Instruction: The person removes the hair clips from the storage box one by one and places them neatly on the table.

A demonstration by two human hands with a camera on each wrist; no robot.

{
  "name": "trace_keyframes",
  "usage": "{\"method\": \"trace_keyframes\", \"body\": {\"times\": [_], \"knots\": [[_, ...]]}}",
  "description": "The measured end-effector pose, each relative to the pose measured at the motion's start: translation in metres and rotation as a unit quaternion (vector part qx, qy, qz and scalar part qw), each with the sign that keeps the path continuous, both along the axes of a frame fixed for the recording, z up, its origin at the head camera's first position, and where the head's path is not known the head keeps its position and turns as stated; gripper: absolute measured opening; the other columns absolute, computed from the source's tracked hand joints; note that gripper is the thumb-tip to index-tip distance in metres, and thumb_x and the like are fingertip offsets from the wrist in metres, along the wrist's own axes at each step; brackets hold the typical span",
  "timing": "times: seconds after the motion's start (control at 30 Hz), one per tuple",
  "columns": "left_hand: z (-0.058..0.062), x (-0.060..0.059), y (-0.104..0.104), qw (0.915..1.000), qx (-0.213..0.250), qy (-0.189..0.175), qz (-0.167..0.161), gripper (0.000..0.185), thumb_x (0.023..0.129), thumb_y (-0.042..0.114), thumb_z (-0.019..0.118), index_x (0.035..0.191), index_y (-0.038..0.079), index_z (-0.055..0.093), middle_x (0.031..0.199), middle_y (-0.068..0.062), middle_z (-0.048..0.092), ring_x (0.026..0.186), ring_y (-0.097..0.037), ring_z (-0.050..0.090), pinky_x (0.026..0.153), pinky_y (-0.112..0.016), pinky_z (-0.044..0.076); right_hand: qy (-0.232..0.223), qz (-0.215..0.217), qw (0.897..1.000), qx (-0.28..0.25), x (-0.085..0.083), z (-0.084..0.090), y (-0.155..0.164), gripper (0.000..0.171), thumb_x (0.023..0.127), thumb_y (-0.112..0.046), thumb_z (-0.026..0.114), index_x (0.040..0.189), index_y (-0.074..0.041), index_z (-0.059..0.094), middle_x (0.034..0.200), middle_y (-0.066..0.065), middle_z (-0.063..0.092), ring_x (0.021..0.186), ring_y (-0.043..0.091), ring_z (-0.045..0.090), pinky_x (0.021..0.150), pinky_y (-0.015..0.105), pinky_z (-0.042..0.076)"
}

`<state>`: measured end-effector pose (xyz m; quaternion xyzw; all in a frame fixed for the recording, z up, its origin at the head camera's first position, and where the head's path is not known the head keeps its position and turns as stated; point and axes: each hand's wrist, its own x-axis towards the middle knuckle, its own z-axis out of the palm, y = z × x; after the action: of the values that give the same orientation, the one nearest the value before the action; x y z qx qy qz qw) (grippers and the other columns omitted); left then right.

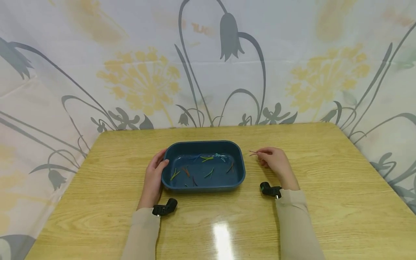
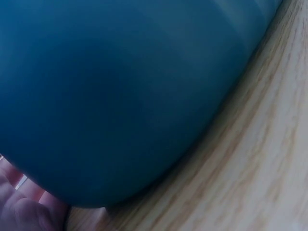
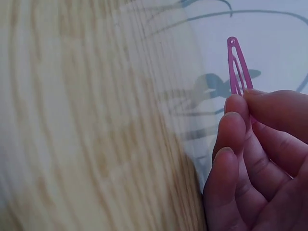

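Table: pale wood-grain top, glossy, with a flower-print cloth hung behind and round it. Tray: dark blue, oblong with rounded corners, set flat at the middle of the table; looks like rigid plastic, probably light, best held by its rim or short ends. Left hand: lies against the tray's left end, fingers curled round the rim there; the left wrist view shows only the blue wall close up and fingertips at its foot. Right hand: rests on the table just right of the tray, apart from it, thumb and forefinger pinching one hair clip. Wrist cameras: small black units, one at each cuff. Hair clips in the tray: several thin coloured ones scattered loose over the floor, green, orange, teal and dark; exact count unclear. Hair clip: pink, a narrow flat snap type with a small hole at the tip, held by its lower end so the tip points away from the fingers; judged very light, thin, springy metal, smooth and apt to slip, so a fingertip pinch across its flat faces suits it
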<state>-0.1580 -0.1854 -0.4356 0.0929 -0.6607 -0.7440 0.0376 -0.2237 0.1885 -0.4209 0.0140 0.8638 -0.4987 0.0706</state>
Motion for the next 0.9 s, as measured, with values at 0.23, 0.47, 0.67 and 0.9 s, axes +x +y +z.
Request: {"method": "trace_keyframes", "body": {"times": [0.23, 0.47, 0.67, 0.9], "knots": [[0.0007, -0.0009, 0.0020, 1.0000, -0.002, -0.009, -0.002, 0.040, 0.095, 0.019, 0.047, 0.135, 0.019, 0.046, 0.139, 0.006, 0.042, 0.125, -0.009, 0.040, 0.104, -0.029, 0.032, -0.007, -0.015, 1.000, 0.007, 0.0020, 0.0012, 0.0043, 0.030, 0.094, -0.020, 0.051, 0.115, 0.001, 0.060, 0.097, 0.017, 0.062, 0.072, 0.015, 0.058, 0.064, 0.025, 0.049], [0.0000, -0.0031, 0.0031, 1.0000, -0.003, -0.004, -0.004, 0.039, 0.096, 0.019, 0.047, 0.135, 0.019, 0.046, 0.138, 0.006, 0.042, 0.125, -0.008, 0.040, 0.102, -0.026, 0.034, -0.010, -0.021, 1.000, 0.003, 0.0024, 0.0015, 0.0087, 0.031, 0.094, -0.018, 0.051, 0.115, 0.004, 0.059, 0.099, 0.018, 0.064, 0.071, 0.012, 0.059, 0.064, 0.024, 0.050], [0.0006, -0.0059, 0.0046, 0.9998, -0.013, 0.013, -0.007, 0.039, 0.095, 0.019, 0.047, 0.135, 0.018, 0.045, 0.139, 0.003, 0.043, 0.125, -0.011, 0.041, 0.103, -0.030, 0.033, -0.012, -0.033, 0.999, 0.002, 0.0002, 0.0023, 0.0100, 0.031, 0.094, -0.015, 0.050, 0.115, 0.006, 0.058, 0.098, 0.019, 0.064, 0.068, 0.011, 0.058, 0.061, 0.024, 0.050], [-0.0042, -0.0009, 0.0017, 0.9995, -0.031, 0.001, 0.004, 0.039, 0.096, 0.020, 0.046, 0.135, 0.020, 0.044, 0.140, 0.004, 0.041, 0.126, -0.009, 0.039, 0.101, -0.025, 0.034, -0.028, -0.028, 0.999, 0.013, -0.0004, 0.0000, 0.0061, 0.031, 0.094, -0.016, 0.049, 0.115, 0.004, 0.058, 0.101, 0.019, 0.063, 0.072, 0.014, 0.058, 0.064, 0.025, 0.051]]}}
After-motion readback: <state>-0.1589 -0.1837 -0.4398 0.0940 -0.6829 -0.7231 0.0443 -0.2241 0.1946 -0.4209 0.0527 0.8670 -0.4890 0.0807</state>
